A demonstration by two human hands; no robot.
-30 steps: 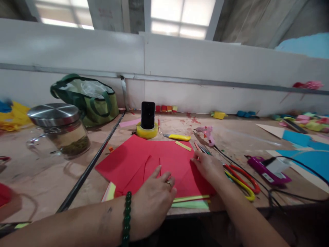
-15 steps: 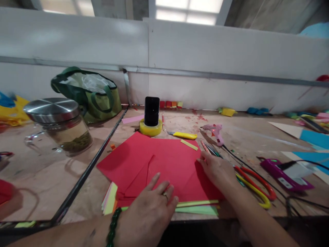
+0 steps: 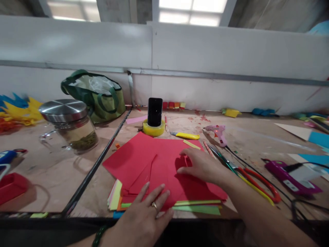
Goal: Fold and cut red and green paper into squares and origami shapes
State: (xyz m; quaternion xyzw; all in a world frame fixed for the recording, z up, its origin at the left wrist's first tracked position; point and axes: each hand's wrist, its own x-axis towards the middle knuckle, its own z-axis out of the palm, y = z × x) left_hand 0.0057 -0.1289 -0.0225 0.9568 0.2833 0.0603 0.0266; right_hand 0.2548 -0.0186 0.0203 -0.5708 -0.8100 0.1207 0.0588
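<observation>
Several sheets of red paper [image 3: 138, 154] lie on top of a stack with yellow and green sheets [image 3: 196, 208] showing at its front edge. My left hand [image 3: 146, 214] rests at the front of the red paper with its fingers spread; a ring and a green bead bracelet are on it. Over the right part of the red paper is my right hand [image 3: 202, 164], its fingers curved and apart with nothing between them. A narrow yellow strip [image 3: 191, 144] lies just beyond it. Scissors with red handles [image 3: 259, 181] are beside my right forearm.
Behind the paper stand a phone [image 3: 154, 111] on a yellow tape roll [image 3: 153, 129] and a yellow utility knife [image 3: 188, 136]. A pink glue gun [image 3: 218, 133] and purple power strip [image 3: 291, 178] trail cables on the right. A glass jug [image 3: 79, 135] and green bag [image 3: 110, 104] are left.
My right hand has moved left from beside the pencil and scissors to over the red paper. My left hand has shifted slightly left and down. The camera view has turned a little left.
</observation>
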